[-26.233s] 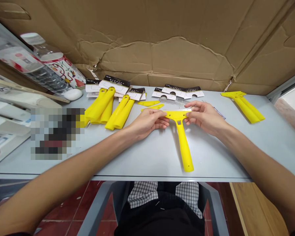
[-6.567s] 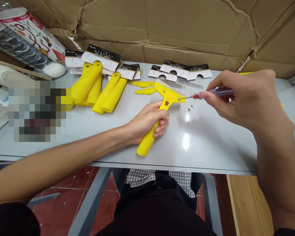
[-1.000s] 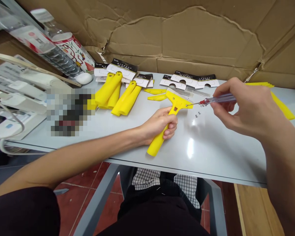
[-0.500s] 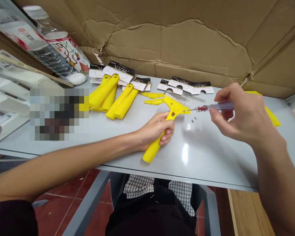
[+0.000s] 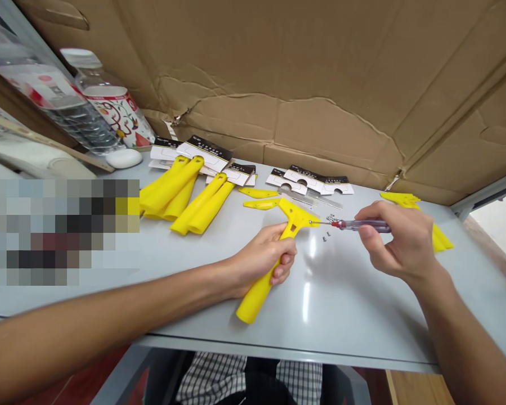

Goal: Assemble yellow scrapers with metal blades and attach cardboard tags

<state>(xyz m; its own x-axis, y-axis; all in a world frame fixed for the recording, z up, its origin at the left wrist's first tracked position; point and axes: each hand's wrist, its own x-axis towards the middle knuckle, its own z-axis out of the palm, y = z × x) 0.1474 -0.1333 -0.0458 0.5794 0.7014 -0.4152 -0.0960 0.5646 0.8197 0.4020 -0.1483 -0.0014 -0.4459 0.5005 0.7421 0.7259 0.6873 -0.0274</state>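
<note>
The left hand (image 5: 273, 259) is wrapped around the handle of a yellow plastic T-shaped scraper (image 5: 300, 215), with the thumb across the top and the fingers curled in underneath; the scraper's head stands out beyond this fist and its butt end pokes out on the near side. The right hand (image 5: 398, 239), to the right of the head, holds a clear-handled screwdriver (image 5: 362, 225) between thumb and fingers. The left forearm reaches in low from the left, fairly straight, while the right forearm rises from the lower right with the hand turned inward. The scraper's long axis runs slantwise, butt toward the person and to the left, head pointing away and to the right. The screwdriver lies almost level across the view, its shaft pointing left, the tip at a hole in the head's right wing. Small screws (image 5: 332, 218) lie just beyond the screwdriver's shaft, with two loose screws (image 5: 324, 239) on its near side, between the hands. Two slim yellow pieces (image 5: 260, 203) lie beyond the left hand, beside the head's left wing.
</note>
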